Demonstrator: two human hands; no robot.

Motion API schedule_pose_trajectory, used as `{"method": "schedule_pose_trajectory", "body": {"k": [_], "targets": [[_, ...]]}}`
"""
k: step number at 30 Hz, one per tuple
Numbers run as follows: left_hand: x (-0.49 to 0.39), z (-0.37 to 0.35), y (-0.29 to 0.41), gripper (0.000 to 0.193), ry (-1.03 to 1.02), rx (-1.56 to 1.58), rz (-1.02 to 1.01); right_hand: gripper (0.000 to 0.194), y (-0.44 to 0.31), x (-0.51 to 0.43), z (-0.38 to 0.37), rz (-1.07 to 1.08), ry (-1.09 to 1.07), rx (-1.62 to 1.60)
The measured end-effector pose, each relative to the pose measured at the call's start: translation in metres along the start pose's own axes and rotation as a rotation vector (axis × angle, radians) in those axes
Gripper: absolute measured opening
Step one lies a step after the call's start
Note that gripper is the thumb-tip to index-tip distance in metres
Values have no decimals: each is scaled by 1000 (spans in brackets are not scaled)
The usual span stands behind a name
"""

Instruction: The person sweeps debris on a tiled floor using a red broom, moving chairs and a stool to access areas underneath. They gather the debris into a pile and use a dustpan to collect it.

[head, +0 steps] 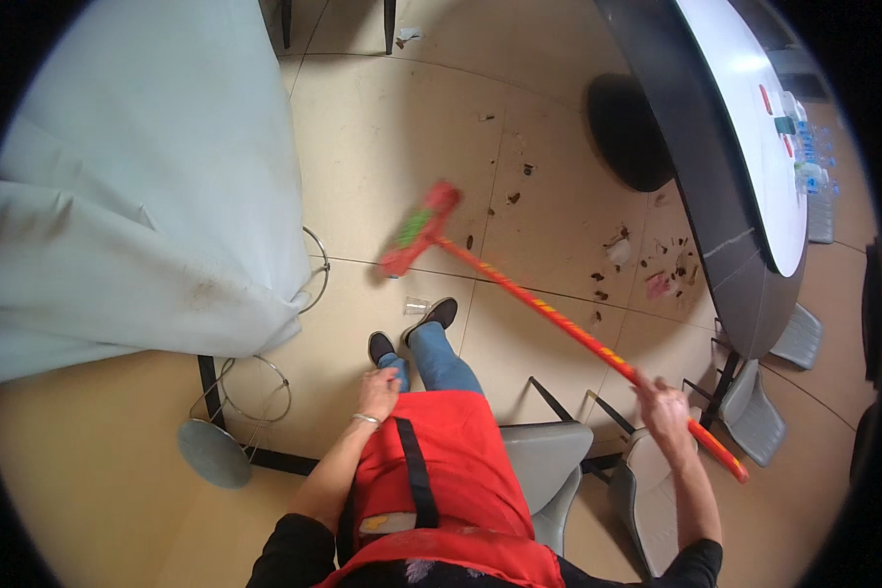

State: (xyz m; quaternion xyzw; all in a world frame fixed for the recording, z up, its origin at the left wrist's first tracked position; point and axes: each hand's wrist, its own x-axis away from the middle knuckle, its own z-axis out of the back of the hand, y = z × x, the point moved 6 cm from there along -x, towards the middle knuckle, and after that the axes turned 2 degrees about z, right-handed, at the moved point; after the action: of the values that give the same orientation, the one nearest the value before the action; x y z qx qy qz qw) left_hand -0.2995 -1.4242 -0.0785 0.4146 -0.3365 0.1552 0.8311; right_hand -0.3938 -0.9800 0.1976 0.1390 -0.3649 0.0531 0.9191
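Note:
My right hand [664,411] grips the red and yellow handle of a broom [544,309] near its top end. The handle slants across the floor to a red broom head [420,229] with a green patch, which looks blurred. In front of my left thigh hangs my left hand [377,393], with a bracelet at the wrist and nothing visible in it. A clear plastic cup [416,306] lies on its side by my shoe. Small dark scraps of litter [513,198] are scattered over the tiles, thickest around a pink wrapper [658,285] and a crumpled white tissue [619,251].
A cloth-covered table [154,184] stands at left, with a round-topped metal stool [214,453] below it. To the right is a dark-edged table [728,191] bearing several bottles [812,147], its dark base [625,132] on the floor. Grey chairs [547,448] stand close to my right side.

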Motion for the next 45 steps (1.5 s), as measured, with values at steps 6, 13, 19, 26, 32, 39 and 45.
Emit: {"method": "schedule_pose_trajectory", "body": {"k": [6,13,19,26,32,39,45], "targets": [[20,-42,28,28,-104,273,-41,45,-130,-82,-35,280,-16,15],[49,-24,-5,26,152,91,207,48,-67,-124,-90,384,-120,190],[49,-80,63,26,225,246,197,45,109,-89,-109,155,-108,128],[37,-165,194,30,133,149,47,40,252,-12,-106,-53,43,80],[28,-235,283,27,23,263,-97,31,274,28,-140,-227,155,-618],[-33,-256,343,50,-89,633,100,15,40,-27,-154,-160,-890,-2476],[-145,-209,278,23,157,471,320,16,-39,-146,-123,-97,-1003,-2512]]}}
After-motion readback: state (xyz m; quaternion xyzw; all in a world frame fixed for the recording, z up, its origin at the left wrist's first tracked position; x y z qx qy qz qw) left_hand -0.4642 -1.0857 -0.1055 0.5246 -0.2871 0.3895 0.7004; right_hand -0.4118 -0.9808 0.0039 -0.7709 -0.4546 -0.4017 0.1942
